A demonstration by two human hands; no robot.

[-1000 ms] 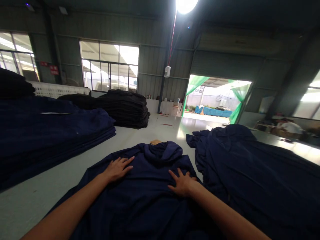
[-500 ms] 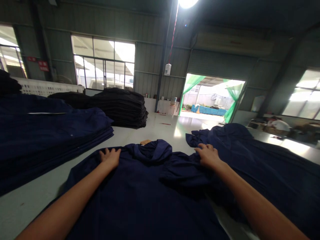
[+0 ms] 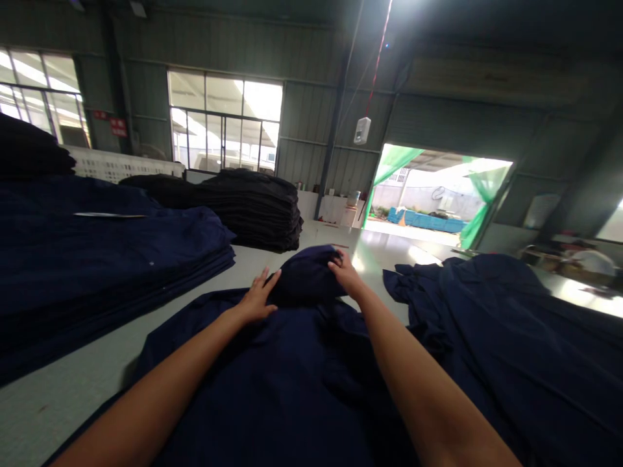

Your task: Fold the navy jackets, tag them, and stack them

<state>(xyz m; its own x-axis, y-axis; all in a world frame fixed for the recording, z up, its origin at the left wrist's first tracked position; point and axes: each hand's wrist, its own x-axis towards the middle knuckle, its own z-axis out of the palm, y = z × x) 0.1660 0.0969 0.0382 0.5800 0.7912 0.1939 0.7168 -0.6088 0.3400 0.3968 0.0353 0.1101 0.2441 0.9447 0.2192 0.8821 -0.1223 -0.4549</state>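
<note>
A navy blue hooded garment (image 3: 272,383) lies spread on the pale table (image 3: 73,383) in front of me. My left hand (image 3: 257,298) lies flat on it just below the hood (image 3: 306,275), fingers stretched out and apart. My right hand (image 3: 344,272) is curled over the right side of the hood, gripping the cloth and lifting it into a mound.
A tall stack of navy cloth (image 3: 97,259) fills the left side. A black stack (image 3: 253,207) stands behind it. A loose heap of navy garments (image 3: 511,331) lies to the right. An open doorway with green netting (image 3: 438,194) is at the back; a person (image 3: 584,259) sits far right.
My right hand has left the heap on the right and come to the hood, taking hold of it. My left hand has slid right to the hood's base. The hood now stands bunched up.
</note>
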